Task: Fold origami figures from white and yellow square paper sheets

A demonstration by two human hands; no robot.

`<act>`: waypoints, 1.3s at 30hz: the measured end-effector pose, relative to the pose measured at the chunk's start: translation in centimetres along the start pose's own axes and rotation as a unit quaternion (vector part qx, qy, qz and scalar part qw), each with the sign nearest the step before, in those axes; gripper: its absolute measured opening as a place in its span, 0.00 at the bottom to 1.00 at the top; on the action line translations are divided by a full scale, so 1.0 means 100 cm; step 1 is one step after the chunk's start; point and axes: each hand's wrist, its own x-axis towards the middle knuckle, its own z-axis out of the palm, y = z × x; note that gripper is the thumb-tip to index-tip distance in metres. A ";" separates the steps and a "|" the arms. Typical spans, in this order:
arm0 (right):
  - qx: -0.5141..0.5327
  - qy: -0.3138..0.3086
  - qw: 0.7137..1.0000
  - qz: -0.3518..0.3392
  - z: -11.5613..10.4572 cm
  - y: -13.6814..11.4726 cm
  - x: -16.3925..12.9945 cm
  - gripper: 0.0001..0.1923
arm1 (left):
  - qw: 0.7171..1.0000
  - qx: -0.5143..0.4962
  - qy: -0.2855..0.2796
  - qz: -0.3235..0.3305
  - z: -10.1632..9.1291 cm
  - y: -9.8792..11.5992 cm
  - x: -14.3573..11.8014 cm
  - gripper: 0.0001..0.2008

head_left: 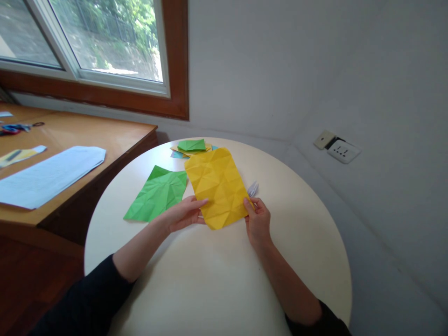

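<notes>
A yellow sheet of paper (220, 186), marked all over with fold creases, is held up over the round white table. My left hand (187, 213) pinches its lower left edge, thumb on top and fingers beneath. At the lower right edge my right hand (258, 218) grips the same sheet between thumb and fingers. A creased green sheet of paper (159, 193) lies on the table to the left, just beyond my left forearm. Beside the yellow sheet's right edge sits a small folded whitish-grey paper piece (252, 188), partly hidden.
Folded green paper (192, 145) tops a small pile of yellow and blue papers at the table's (224, 289) far edge. On the wooden desk (87, 128) to the left are large white sheets (52, 175) and scissors (17, 127). A wall socket (343, 150) is at right.
</notes>
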 end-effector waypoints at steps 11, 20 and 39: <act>-0.007 -0.005 1.000 0.013 0.005 -0.008 -0.005 0.13 | 0.939 0.300 0.149 0.071 -0.002 0.005 -0.001 0.18; -0.057 -0.105 0.993 0.025 0.010 -0.006 -0.011 0.16 | 0.854 0.418 0.249 0.185 -0.012 0.022 -0.006 0.17; -0.095 -0.139 0.985 0.019 0.010 -0.012 -0.015 0.17 | 0.879 0.332 0.341 0.039 -0.093 0.047 -0.093 0.20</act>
